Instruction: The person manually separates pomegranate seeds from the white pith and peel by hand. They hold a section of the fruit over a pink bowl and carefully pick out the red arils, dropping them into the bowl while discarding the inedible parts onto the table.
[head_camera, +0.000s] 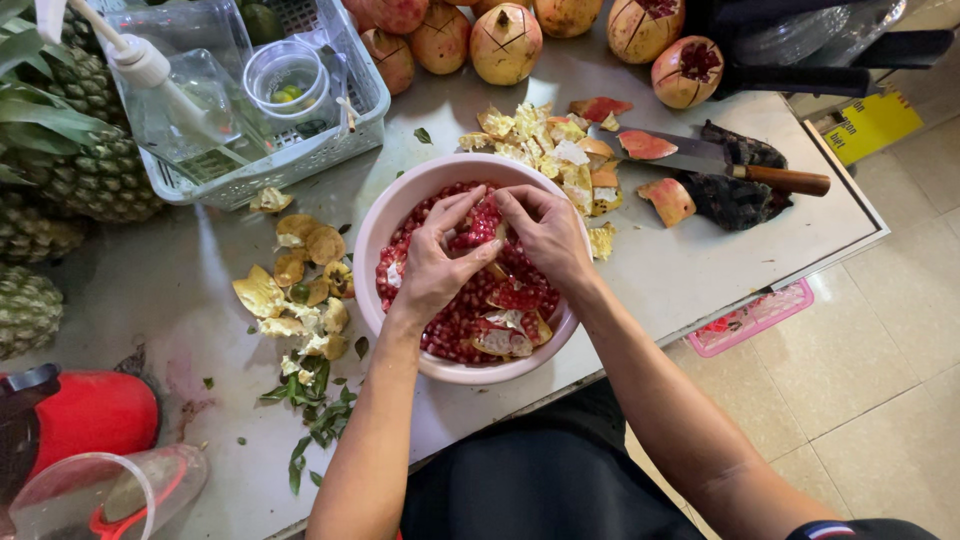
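Over a pink bowl (385, 225) of red pomegranate seeds, my left hand (435, 265) and my right hand (545, 235) together grip a broken pomegranate piece (483, 225), thumbs pressed into its red seeds. Loose seeds (450, 325) and pale peel fragments (505, 335) lie in the bowl under my hands. The bowl stands near the front edge of a grey counter (690, 270).
A knife with a wooden handle (720, 165) lies at the right among peel scraps (545, 145). Whole and scored pomegranates (505, 40) line the back. A plastic basket (300, 160) and pineapples (70, 170) stand at left, with yellow peels (295, 285) beside the bowl.
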